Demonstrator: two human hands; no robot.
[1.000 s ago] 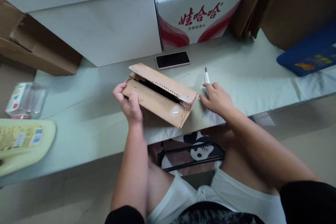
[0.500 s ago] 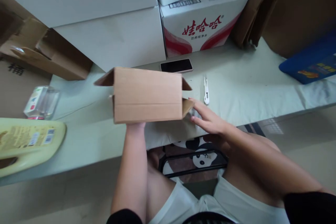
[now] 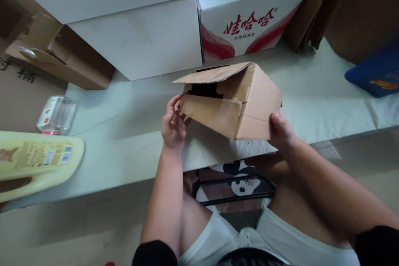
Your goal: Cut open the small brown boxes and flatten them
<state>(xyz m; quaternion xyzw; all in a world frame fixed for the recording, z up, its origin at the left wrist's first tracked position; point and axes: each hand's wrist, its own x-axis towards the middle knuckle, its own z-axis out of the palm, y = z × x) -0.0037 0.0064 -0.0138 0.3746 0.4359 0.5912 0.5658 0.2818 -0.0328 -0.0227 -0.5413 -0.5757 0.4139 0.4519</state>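
Observation:
A small brown cardboard box (image 3: 260,106) is held tilted above the cloth-covered bench, its open end turned to the left and towards me. Its upper flap sticks out, and through the gap the inside looks dark. My right hand (image 3: 282,131) grips the lower right corner, thumb on the outer face and the other fingers hidden beneath. At the opposite end, my left hand (image 3: 175,126) has its bent fingers on the edge of the lower flap. Behind the box only a dark sliver of the phone (image 3: 212,68) shows. The white utility knife is hidden from view.
White cartons (image 3: 137,41) and a red-and-white carton (image 3: 249,29) line the back. On the left are a clear bottle (image 3: 59,114), a yellow jug (image 3: 46,158) and an open brown carton (image 3: 84,66). A blue container (image 3: 374,75) stands right. The bench edge (image 3: 124,189) runs before my knees.
The box has swung round and shifted right, so its open end now shows. My right hand has closed on its right corner; my left hand has come from underneath to the flap.

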